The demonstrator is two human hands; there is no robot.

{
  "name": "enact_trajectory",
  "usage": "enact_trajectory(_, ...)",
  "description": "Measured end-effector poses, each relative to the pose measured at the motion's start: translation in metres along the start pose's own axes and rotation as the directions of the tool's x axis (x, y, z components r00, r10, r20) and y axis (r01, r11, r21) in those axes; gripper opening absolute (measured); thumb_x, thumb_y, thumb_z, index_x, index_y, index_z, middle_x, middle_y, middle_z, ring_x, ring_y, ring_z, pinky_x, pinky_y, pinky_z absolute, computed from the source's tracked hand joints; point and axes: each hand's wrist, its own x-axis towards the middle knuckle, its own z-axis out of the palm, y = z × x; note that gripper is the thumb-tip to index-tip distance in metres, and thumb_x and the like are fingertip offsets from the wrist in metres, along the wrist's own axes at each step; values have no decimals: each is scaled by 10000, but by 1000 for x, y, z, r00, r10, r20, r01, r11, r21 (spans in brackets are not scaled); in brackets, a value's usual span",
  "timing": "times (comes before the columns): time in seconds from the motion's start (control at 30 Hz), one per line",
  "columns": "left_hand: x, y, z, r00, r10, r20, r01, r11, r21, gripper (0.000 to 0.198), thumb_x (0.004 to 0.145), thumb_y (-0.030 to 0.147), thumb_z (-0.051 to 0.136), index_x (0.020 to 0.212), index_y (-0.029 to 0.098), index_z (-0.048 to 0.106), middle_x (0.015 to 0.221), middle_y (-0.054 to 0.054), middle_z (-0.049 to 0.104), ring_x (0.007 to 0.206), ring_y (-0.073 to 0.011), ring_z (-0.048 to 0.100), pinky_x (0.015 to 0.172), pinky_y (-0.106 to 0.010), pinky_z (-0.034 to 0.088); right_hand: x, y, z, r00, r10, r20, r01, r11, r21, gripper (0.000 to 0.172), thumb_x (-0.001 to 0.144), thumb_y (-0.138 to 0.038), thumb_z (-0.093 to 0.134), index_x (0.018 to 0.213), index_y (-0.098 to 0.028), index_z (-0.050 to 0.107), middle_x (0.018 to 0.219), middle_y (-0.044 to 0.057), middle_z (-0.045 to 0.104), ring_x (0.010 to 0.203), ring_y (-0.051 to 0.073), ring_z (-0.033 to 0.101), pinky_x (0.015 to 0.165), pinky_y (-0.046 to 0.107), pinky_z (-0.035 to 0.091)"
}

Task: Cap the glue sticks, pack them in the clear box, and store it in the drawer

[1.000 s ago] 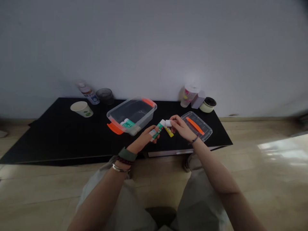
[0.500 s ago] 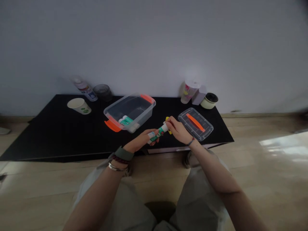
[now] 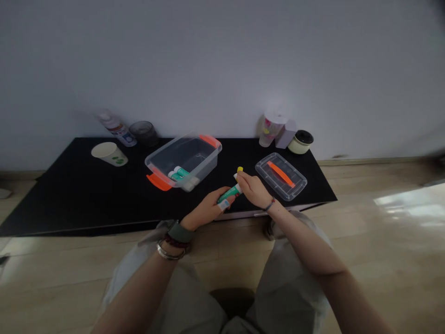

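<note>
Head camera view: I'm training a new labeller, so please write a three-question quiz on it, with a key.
1. The left hand holds the green-and-white tube. Where is the right hand?
A) resting on a knee
B) at the tube's white end
C) out of view

2. True or false: the clear lid lies on the black table, apart from the clear box.

3. Fill in: the paper cup has ____ leaf-shaped marks.

Key: 1 B; 2 true; 3 green.

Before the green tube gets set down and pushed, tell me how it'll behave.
The green tube looks cylindrical, so it would probably roll on its side across the flat black tabletop. It seems stiff, showing no bend between the left hand and right hand.
</note>
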Motion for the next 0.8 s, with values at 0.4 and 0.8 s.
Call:
enact_trajectory(0.4, -4, -5, 12, 980, 104, -172, -31, 924, 380, 331, 960, 406, 453, 1159, 168, 568, 858, -51, 681, 718, -193, 632, 653, -289, 425, 7, -6, 10, 993, 115, -5, -115, 992, -45, 244, 982, -292, 317, 753, -233, 378, 629, -21, 440, 554, 141, 432, 590, 270, 285)
enact_trajectory(0.8, -7, 13, 6, 997, 77, -8, -78, 995, -63, 384, 942, 520, 471, 1059, 163, 550, 684, 26, 509, 561, -102, 437, 535, -236, 357, -3, -18, -13, 1000, -10, 19, 6, 981, 192, 371, 998, -483, 364, 755, -216, 450, 665, -34, 452, 610, 118, 440, 601, 243, 342)
